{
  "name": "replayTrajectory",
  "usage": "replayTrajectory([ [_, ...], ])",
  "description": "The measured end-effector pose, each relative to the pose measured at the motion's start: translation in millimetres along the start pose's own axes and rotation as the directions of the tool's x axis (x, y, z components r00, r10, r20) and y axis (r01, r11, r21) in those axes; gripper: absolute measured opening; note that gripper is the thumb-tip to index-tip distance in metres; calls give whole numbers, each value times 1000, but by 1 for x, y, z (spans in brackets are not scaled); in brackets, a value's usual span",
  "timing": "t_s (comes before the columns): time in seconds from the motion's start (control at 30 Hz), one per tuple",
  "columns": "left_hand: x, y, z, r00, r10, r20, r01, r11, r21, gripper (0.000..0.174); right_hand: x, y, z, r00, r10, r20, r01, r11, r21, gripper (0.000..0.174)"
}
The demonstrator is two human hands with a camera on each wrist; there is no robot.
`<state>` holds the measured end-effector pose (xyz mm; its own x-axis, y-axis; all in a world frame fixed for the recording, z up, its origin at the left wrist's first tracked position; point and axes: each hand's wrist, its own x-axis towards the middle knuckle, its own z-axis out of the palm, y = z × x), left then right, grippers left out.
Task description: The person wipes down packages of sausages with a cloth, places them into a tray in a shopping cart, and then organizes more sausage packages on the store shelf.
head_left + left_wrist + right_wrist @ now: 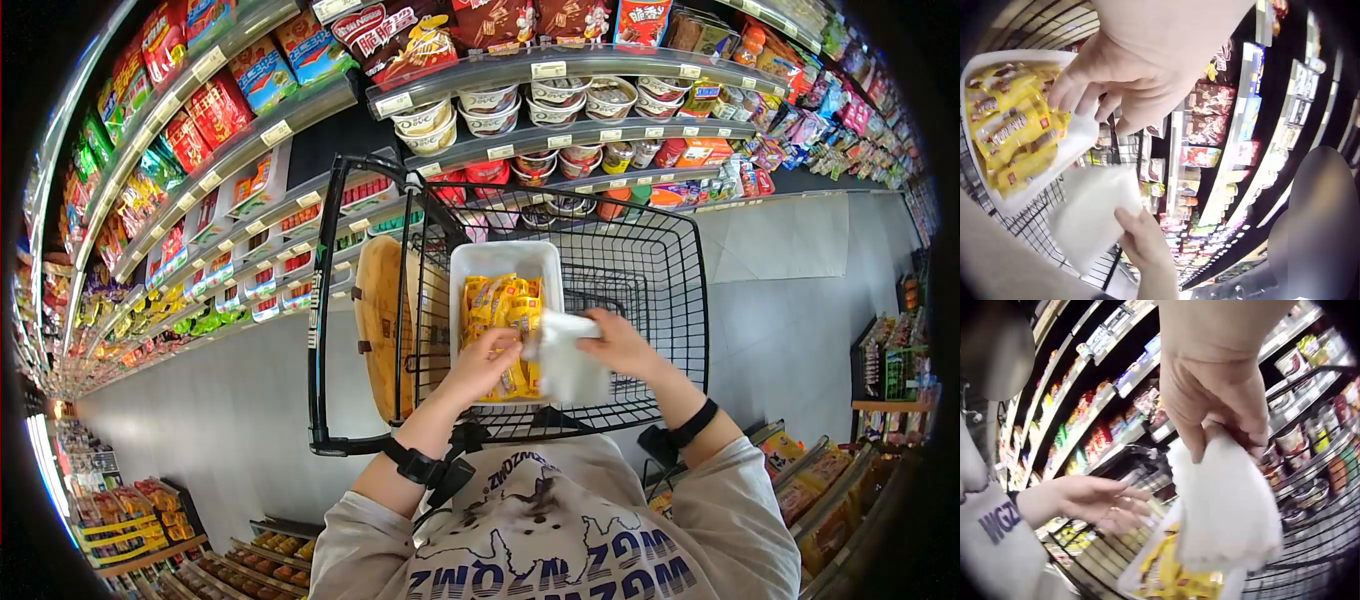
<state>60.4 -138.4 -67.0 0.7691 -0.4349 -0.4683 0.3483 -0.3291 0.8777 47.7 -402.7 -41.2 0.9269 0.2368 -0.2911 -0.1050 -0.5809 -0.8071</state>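
Shop aisle: shelves (560,100) packed w/ bowl tubs and snack bags run along the far side and curve off to the left. There is grey floor (800,300) on the right. A black wire cart (650,270) stands right in front of the person, w/ a brown panel (380,320) leaning at its left end. The cart's near rim and wire sides sit between the body and the goods, and both arms go in over the top.

Inside the cart is a white tray (505,260) – long, shallow, rounded corners. It is filled w/ yellow packets (497,305) w/ red-brown print, lying loose and overlapping. The white bag (567,365) is thin, crumpled and semi-opaque, and hangs over the tray's near-right part. The right hand (620,345) holds it, thumb and fingers pinching the top edge. The left hand (485,362) is just beside the bag, over the packets. Its fingers are loosely spread and grip nothing in the right wrist view. Whether the tips touch the packets or the bag I can't tell — prob. just above them.

Hidden: the bag covers the tray's near-right corner, and the hands cover the nearest packets. The packet print is too blurred to read. Black wrist straps (420,465) cover both wrists. The bag's inside doesn't show in any view.
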Motion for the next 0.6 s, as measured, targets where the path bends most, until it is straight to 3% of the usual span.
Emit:
replayTrajectory([
  [0.03,6,-16,-4,1000,3,-2,-3,1000,4,50,-7,14,-12,998,38,-54,-47,984,-174,45],
  [0.1,9,-35,-11,954,-81,-289,144,969,202,56,-12,65,-29,981,181,-66,-192,941,-280,47],
  [0.13,8,-35,-14,940,-168,-299,230,955,187,67,-15,72,-39,956,288,-45,-288,906,-311,49],
  [0.17,9,-47,-15,938,-167,-302,231,954,190,67,-20,86,-42,957,285,-44,-285,907,-309,49],
  [0.23,15,-70,-16,896,-230,-379,381,836,395,80,-24,92,-44,958,285,-26,-235,729,-643,53],
  [0.27,14,-72,-16,893,-229,-387,384,836,391,80,-23,80,-44,910,413,-36,-328,667,-669,58],
  [0.3,7,-58,-15,862,-371,-345,469,843,263,85,-16,79,-41,914,403,-32,-318,668,-672,58],
  [0.33,3,-48,-15,818,-499,-284,549,825,133,90,-7,83,-37,942,335,32,-253,768,-588,60],
  [0.4,-1,-44,-16,795,-540,-277,582,807,99,91,18,82,-24,961,246,127,-156,860,-486,69],
  [0.47,-4,-26,-19,755,-617,-220,643,763,65,90,46,68,-1,917,379,122,-302,862,-407,70],
  [0.5,-8,-13,-17,734,-655,-181,673,737,59,88,63,81,18,934,349,83,-286,864,-415,74],
  [0.53,3,-44,-18,758,-620,-205,645,759,88,89,83,107,40,945,322,65,-261,856,-446,79],
  [0.57,17,-81,-19,776,-588,-227,621,775,117,89,95,100,45,866,464,185,-403,868,-289,82],
  [0.6,19,-90,-18,784,-576,-232,607,790,89,88,95,91,57,850,495,183,-493,868,-56,80],
])
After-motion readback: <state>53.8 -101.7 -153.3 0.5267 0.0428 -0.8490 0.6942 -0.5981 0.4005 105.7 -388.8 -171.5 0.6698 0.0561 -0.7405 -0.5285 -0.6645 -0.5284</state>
